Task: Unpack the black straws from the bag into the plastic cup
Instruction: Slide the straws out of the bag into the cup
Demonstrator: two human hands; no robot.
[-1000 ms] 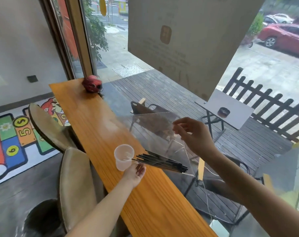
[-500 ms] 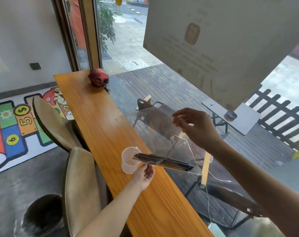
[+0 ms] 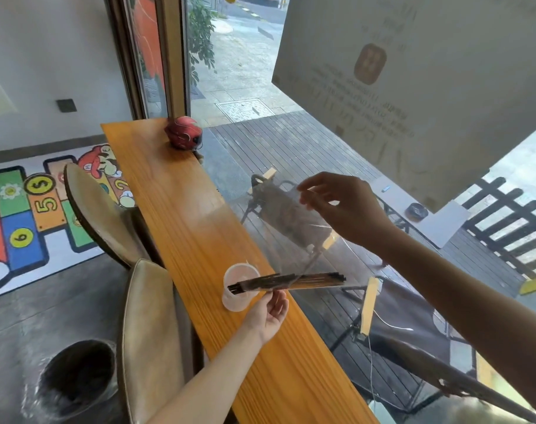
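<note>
While the bundle of thin black straws lies nearly level above the long orange wooden tabletop, its left tips project over the translucent plastic cup standing there. Most of the bundle sits inside the clear plastic bag. The left hand pinches the straws from below, fingers curled upward. The right hand pinches the bag's upper edge. Farther along the tabletop rests a red rounded helmet-like object; tan cushioned chairs stand beside it.

1 plastic cup, 1 clear bag, 1 bundle black straws, 2 hands, 2 chairs, 1 red helmet
</note>
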